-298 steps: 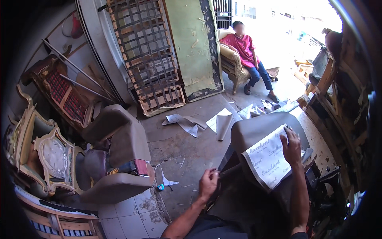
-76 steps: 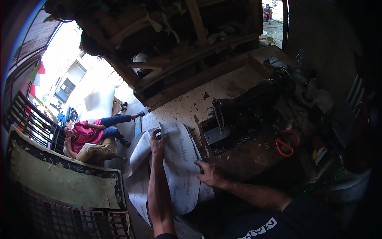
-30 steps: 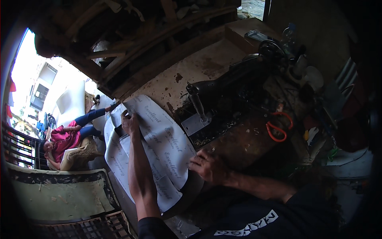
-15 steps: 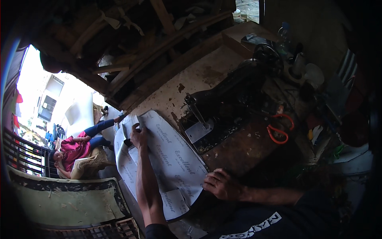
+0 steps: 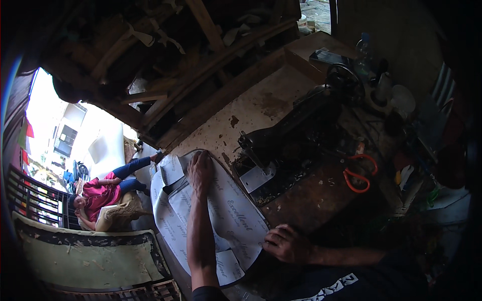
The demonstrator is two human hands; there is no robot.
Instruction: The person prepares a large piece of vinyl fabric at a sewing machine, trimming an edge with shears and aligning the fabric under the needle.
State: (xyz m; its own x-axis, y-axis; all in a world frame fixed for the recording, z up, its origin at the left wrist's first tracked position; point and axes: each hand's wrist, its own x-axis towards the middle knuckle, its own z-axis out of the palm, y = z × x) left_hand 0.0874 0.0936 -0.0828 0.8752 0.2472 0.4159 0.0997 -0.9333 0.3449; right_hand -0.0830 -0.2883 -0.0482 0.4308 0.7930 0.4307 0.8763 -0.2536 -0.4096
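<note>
Printed white fabric [image 5: 237, 213] lies just left of the black sewing machine [image 5: 296, 120], at the edge of the tabletop [image 5: 306, 206]. Our left hand [image 5: 201, 170] has gone from lifting the fabric to lying over its far end, which now sits flatter. Its fingers stretch loosely; whether they pinch, we cannot tell. Our right hand [image 5: 286, 244] curls half-closed at the near edge, its grip hidden. We see supple material, rounded outlines and soft creases against worn, stained brown.

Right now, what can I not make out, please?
All in the head view:
Right hand: palm, hidden by its own back.
White printed sheet: strip hidden by the left forearm.
Sewing machine: needle, too small and dark.
Lattice frame: remainder, cut off by the lower edge.
</note>
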